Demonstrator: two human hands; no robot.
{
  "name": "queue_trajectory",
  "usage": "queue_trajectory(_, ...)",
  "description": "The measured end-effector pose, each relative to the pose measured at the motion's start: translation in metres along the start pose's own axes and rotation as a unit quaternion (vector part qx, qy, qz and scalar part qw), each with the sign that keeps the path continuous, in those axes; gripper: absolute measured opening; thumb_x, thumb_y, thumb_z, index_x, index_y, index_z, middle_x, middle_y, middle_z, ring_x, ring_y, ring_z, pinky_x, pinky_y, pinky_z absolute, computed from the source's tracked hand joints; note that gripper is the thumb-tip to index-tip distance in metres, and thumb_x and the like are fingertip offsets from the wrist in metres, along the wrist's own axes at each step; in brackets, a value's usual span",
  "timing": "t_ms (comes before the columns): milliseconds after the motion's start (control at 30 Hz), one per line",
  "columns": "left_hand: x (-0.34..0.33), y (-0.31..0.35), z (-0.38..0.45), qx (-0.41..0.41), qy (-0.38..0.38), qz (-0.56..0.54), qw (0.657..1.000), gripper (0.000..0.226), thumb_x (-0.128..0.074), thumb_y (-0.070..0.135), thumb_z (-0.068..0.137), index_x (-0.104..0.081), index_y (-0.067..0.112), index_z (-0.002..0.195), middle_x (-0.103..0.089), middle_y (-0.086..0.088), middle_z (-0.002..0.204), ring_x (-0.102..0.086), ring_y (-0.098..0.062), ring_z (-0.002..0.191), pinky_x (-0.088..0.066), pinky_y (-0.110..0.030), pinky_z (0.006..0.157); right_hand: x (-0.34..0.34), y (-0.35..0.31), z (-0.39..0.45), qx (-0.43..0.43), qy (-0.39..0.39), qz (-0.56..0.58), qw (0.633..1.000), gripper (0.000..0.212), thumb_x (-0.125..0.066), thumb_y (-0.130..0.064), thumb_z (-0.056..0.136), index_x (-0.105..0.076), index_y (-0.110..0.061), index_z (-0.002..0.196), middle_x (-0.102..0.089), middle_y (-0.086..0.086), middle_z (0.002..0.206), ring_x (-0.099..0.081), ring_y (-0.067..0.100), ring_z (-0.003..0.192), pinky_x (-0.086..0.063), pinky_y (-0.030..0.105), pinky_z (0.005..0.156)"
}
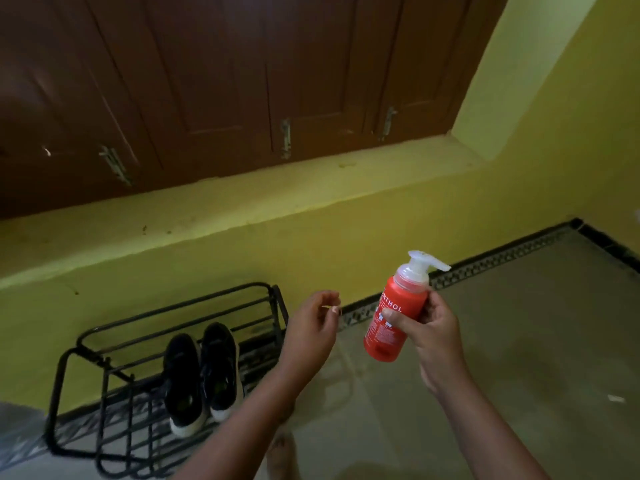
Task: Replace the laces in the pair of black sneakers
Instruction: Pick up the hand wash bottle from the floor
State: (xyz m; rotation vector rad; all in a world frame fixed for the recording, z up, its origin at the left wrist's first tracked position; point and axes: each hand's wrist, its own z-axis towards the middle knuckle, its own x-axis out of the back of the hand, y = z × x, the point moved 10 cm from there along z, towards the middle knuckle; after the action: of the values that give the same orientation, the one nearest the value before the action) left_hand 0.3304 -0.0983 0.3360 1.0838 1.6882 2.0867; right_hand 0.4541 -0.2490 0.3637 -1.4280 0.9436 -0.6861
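Head view: the sneakers (201,375), black with white soles, sit side by side on a black wire rack (69,393) at about 7 o'clock in the frame, toes toward the yellow wall (242,244). The eyelet area is too dark to tell whether laces are in them.

At about 3 o'clock from the sneakers, the left hand (311,327) hangs in the air with fingers loosely curled. A thin pale cord (346,362) runs down from near its fingertips toward the floor (519,341); whether the fingertips pinch it I cannot tell.

Further toward 3 o'clock, the right hand (429,327) grasps a red pump bottle (394,320) around its middle, thumb across the label, the bottle tilted slightly with its clear pump head pointing toward 2 o'clock. The two hands are apart, the bottle between them.

At 12 o'clock above the wall ledge stand dark brown wooden shutters (207,81) with metal latches. A patterned dark border (502,261) edges the floor along the wall.
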Motion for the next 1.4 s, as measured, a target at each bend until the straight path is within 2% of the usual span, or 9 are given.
queue_trajectory(67, 0.024, -0.003, 0.029, -0.014, 0.012, 0.012, 1.000, 0.020, -0.053, 0.011, 0.094, -0.061, 0.016, 0.112, -0.065, 0.007, 0.101, -0.060, -0.003, 0.087, -0.041, -0.004, 0.065, -0.029, -0.006, 0.022, 0.020, -0.007, -0.011, 1.000, 0.050, -0.073, 0.015, 0.066, -0.061, -0.020, 0.101, -0.070, -0.002, 0.092, -0.067, 0.008, 0.080, -0.054, 0.018, 0.071)
queue_trajectory(200, 0.069, -0.010, 0.075, -0.038, 0.013, 0.037, 0.999, 0.020, -0.052, 0.013, 0.094, -0.060, 0.016, 0.112, -0.063, 0.008, 0.099, -0.055, 0.005, 0.079, -0.039, -0.006, 0.063, -0.085, -0.013, 0.056, 0.043, -0.020, -0.030, 0.998, 0.058, -0.074, 0.016, 0.064, -0.060, -0.022, 0.105, -0.070, -0.002, 0.098, -0.068, 0.009, 0.087, -0.054, 0.021, 0.077)
queue_trajectory(367, 0.105, -0.022, 0.117, -0.049, 0.030, 0.056, 0.997, 0.022, -0.052, 0.014, 0.094, -0.059, 0.017, 0.115, -0.060, 0.010, 0.110, -0.054, 0.001, 0.100, -0.048, -0.020, 0.085, -0.132, -0.015, 0.091, 0.039, -0.024, -0.029, 0.999, 0.054, -0.076, 0.009, 0.066, -0.061, -0.023, 0.106, -0.070, -0.001, 0.101, -0.068, 0.012, 0.091, -0.054, 0.029, 0.082)
queue_trajectory(500, 0.121, -0.029, 0.147, -0.060, 0.043, 0.075, 0.994, 0.024, -0.053, 0.015, 0.094, -0.060, 0.020, 0.116, -0.060, 0.012, 0.112, -0.053, 0.001, 0.103, -0.043, -0.016, 0.089, -0.163, -0.021, 0.123, 0.033, -0.055, -0.061, 0.996, 0.055, -0.077, 0.007, 0.066, -0.061, -0.022, 0.109, -0.070, 0.001, 0.102, -0.067, 0.016, 0.095, -0.052, 0.034, 0.086)
queue_trajectory(667, 0.127, -0.047, 0.185, -0.052, 0.057, 0.104, 0.992, 0.027, -0.052, 0.018, 0.095, -0.057, 0.020, 0.122, -0.056, 0.012, 0.117, -0.049, 0.000, 0.109, -0.035, -0.012, 0.089, -0.190, -0.019, 0.171, 0.033, -0.081, -0.084, 0.993, 0.064, -0.078, 0.009, 0.064, -0.056, -0.017, 0.119, -0.068, -0.001, 0.104, -0.065, 0.010, 0.094, -0.051, 0.025, 0.080)
queue_trajectory(867, 0.107, -0.068, 0.242, -0.026, 0.057, 0.157, 0.986, 0.039, -0.050, 0.022, 0.095, -0.046, 0.019, 0.133, -0.050, 0.007, 0.132, -0.044, -0.008, 0.123, -0.030, -0.013, 0.095, -0.214, -0.007, 0.241, 0.043, -0.107, -0.113, 0.987, 0.063, -0.078, 0.008, 0.065, -0.056, -0.024, 0.114, -0.067, -0.007, 0.101, -0.064, 0.002, 0.089, -0.049, 0.020, 0.076)
queue_trajectory(1033, 0.077, -0.095, 0.286, 0.012, 0.014, 0.233, 0.972, 0.053, -0.047, 0.030, 0.095, -0.030, 0.017, 0.144, -0.035, 0.001, 0.148, -0.033, -0.013, 0.134, -0.023, -0.013, 0.102, -0.238, 0.001, 0.301, 0.043, -0.145, -0.145, 0.978, 0.061, -0.078, 0.006, 0.066, -0.053, -0.032, 0.107, -0.065, -0.011, 0.101, -0.063, 0.005, 0.090, -0.050, 0.028, 0.083)
queue_trajectory(1200, 0.038, -0.134, 0.314, 0.081, -0.110, 0.366, 0.920, 0.072, -0.036, 0.043, 0.098, 0.006, 0.017, 0.151, 0.012, 0.000, 0.159, 0.006, -0.018, 0.146, -0.003, -0.036, 0.118, -0.258, 0.022, 0.353, 0.039, -0.163, -0.183, 0.969, 0.069, -0.082, -0.001, 0.063, -0.047, -0.033, 0.113, -0.060, -0.008, 0.107, -0.059, 0.013, 0.099, -0.048, 0.033, 0.089)
queue_trajectory(1400, 0.015, -0.158, 0.327, 0.101, -0.171, 0.410, 0.890, 0.073, -0.036, 0.041, 0.098, 0.009, 0.018, 0.150, 0.021, 0.000, 0.156, 0.016, -0.019, 0.145, 0.008, -0.039, 0.116, -0.278, 0.042, 0.392, 0.045, -0.171, -0.219, 0.959, 0.067, -0.081, -0.002, 0.065, -0.044, -0.027, 0.115, -0.055, -0.004, 0.109, -0.054, 0.015, 0.099, -0.046, 0.030, 0.085)
